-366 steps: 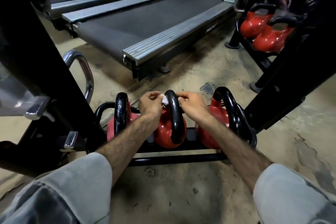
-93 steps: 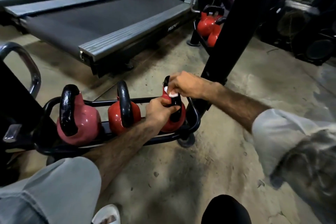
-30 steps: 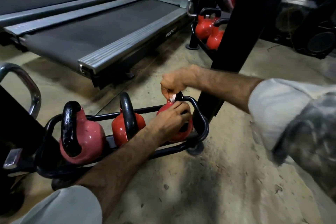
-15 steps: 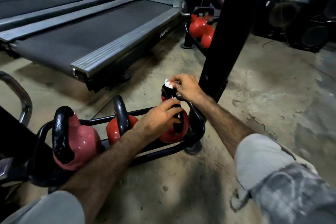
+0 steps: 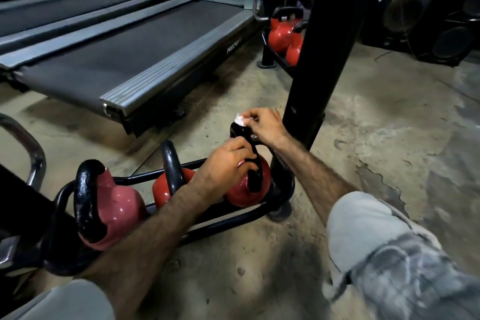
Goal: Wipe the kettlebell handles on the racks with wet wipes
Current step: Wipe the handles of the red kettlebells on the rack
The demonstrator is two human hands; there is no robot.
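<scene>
Where the frame cuts off at far left, a chrome bar (image 5: pixel 31 153) and a black rack upright (image 5: pixel 23 189) are only partly seen, and their lower ends are lost in shadow. Low black rack (image 5: pixel 233 218) stands on the floor and carries three red kettlebells in a row. Left kettlebell (image 5: pixel 114 208), paler red, has its black handle facing the camera; middle kettlebell (image 5: pixel 162 188) is partly covered by the left forearm. Left hand (image 5: pixel 228 161) has its fingers curled round the near side of the handle of the right kettlebell (image 5: pixel 246 189), hiding most of its body's left side. Right hand (image 5: pixel 262 125) pinches a small white wet wipe (image 5: pixel 240 120) between thumb and fingertips, against the top of that same handle; most of the wipe is hidden inside the pinch. Thick black post (image 5: pixel 324 47) rises just beside the right hand and blocks part of a second rack (image 5: pixel 270 41) behind it, where two more red kettlebells (image 5: pixel 280 34) show, blurred. Grey sleeves fill both lower corners.

Floor (image 5: pixel 389 138) is bare concrete, stained and cracked at right. Two treadmills (image 5: pixel 124 52) lie across the upper left. Dark speaker boxes (image 5: pixel 446 34) at upper right are hard to make out in the poor light.
</scene>
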